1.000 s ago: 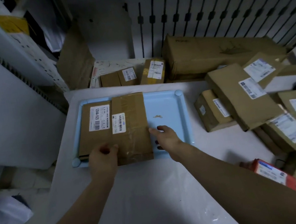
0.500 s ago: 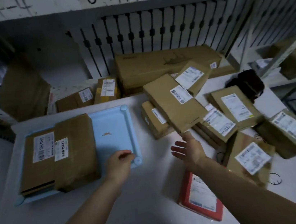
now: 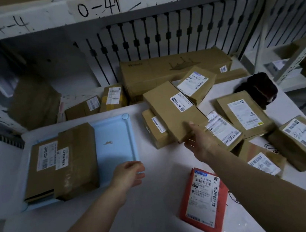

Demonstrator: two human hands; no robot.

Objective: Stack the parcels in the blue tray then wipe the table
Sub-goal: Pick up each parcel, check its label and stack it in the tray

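White table, shelving behind. Blue tray at left edge holds two stacked parcels on its left side. Left hand over tray's near right corner, fingers slack, holding nothing. Right hand grasps near end of long parcel atop the right-side pile. Red parcel near front edge.

Dim, cool, even light, no glare. The desk is palest nearest the camera. Shadows are soft and sit under the parcels; the darkest area lies behind the railing. Wide-angle bowing: the shelf edge curves and the railing bars fan outward. Centre fairly sharp: print on the red parcel is partly legible, the long parcel label softer. The left hand and the far-right parcel are smeared.
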